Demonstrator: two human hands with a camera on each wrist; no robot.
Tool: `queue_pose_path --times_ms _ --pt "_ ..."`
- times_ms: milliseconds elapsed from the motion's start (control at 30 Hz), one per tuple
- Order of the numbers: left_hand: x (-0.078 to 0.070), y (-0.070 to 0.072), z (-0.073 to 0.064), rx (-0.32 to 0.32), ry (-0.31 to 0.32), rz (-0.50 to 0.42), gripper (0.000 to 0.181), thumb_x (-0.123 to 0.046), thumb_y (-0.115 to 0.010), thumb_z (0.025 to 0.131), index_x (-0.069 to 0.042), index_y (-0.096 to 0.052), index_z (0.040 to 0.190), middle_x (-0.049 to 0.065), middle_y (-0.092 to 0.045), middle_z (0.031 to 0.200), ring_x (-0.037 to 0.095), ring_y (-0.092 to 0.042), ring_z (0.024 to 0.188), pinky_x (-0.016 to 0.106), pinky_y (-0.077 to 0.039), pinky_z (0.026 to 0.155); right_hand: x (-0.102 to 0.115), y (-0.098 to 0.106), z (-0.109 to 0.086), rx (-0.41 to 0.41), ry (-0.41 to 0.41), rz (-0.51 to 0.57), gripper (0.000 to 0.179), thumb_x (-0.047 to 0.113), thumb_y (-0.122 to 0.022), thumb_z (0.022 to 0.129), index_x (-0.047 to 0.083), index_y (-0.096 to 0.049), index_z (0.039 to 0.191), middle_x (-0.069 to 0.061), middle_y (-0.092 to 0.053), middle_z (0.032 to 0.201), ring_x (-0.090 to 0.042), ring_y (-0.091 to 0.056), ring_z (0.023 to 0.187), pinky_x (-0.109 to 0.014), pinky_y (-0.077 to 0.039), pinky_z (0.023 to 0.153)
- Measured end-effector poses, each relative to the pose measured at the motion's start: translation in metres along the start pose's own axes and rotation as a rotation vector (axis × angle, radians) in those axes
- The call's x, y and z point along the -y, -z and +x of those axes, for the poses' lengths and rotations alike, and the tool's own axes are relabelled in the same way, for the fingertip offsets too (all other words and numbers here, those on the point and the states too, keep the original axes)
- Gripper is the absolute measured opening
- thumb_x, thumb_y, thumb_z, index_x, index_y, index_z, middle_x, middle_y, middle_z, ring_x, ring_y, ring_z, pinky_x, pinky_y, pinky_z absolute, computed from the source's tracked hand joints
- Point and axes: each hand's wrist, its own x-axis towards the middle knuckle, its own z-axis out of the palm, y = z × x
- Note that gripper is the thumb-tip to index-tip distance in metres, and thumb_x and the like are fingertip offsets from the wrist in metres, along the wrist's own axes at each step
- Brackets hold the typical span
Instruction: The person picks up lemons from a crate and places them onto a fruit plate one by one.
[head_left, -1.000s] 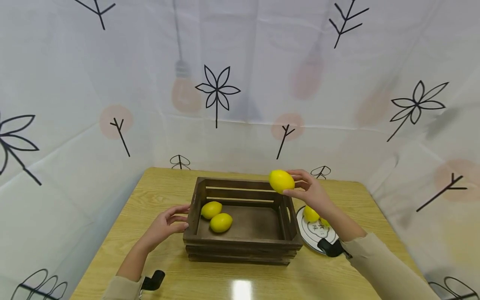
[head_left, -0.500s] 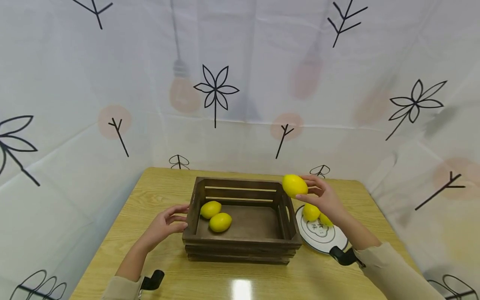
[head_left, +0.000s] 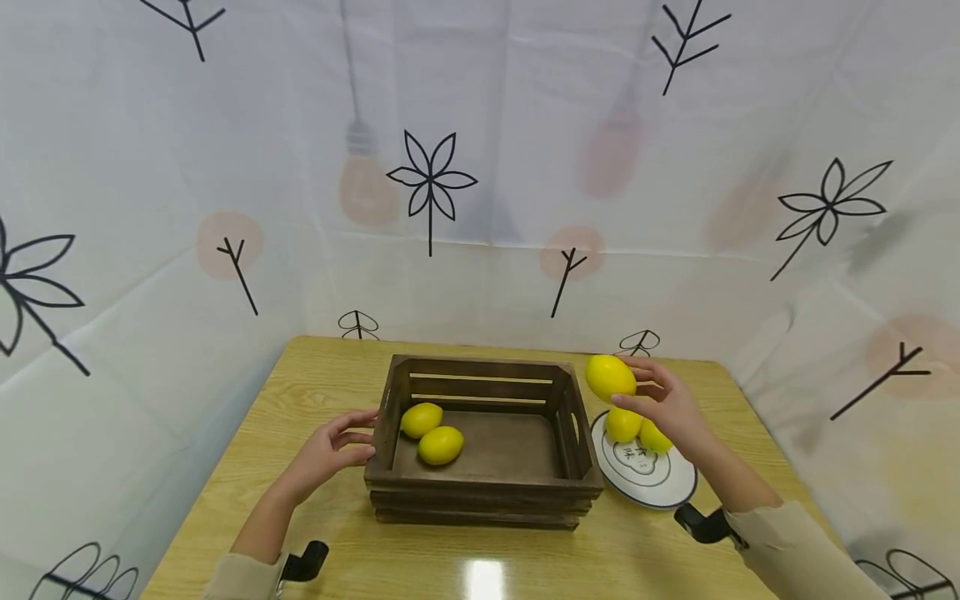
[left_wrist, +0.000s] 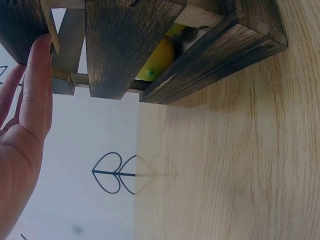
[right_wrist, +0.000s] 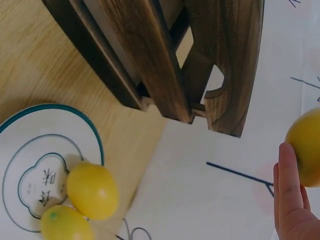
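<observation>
My right hand [head_left: 663, 402] holds a lemon [head_left: 610, 377] between thumb and fingers, in the air just past the right end of a dark wooden crate [head_left: 483, 483]. In the right wrist view that same lemon [right_wrist: 306, 147] shows at the right edge. Below the hand, a white plate [head_left: 648, 483] with a dark rim bears two more lemons [head_left: 622, 425]. My left hand [head_left: 330, 450] has its fingertips at the crate's left end, fingers fairly straight, as the left wrist view also shows. Inside the crate, two lemons [head_left: 441, 445] lie together on the left.
The crate stands mid-table on a light wooden table [head_left: 315, 375], its slatted walls rising around the lemons. Behind and beside the table hangs a white cloth [head_left: 480, 292] printed with plants. The plate sits close against the crate's right side.
My right hand has moved right with its lemon, from over the crate's back right corner to above the plate side. The left hand and the crate have stayed put.
</observation>
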Motion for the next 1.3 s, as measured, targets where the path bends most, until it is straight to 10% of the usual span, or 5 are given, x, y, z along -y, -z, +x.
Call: queue_pose_path --times_ms 1300 --pt "-0.001 -0.001 -0.001 -0.014 -0.010 0.008 0.056 -0.013 -0.065 0.088 -0.003 -0.041 0.139 0.022 -0.041 0.133 0.035 -0.048 0.114 0.034 -0.051 0.080 -0.067 0.007 -0.051 -0.194 -0.176 0.066 0.057 0.014 -0.064 0.089 0.001 -0.037 0.138 -0.011 -0.044 0.113 -0.003 -0.056 0.088 -0.018 -0.049 0.073"
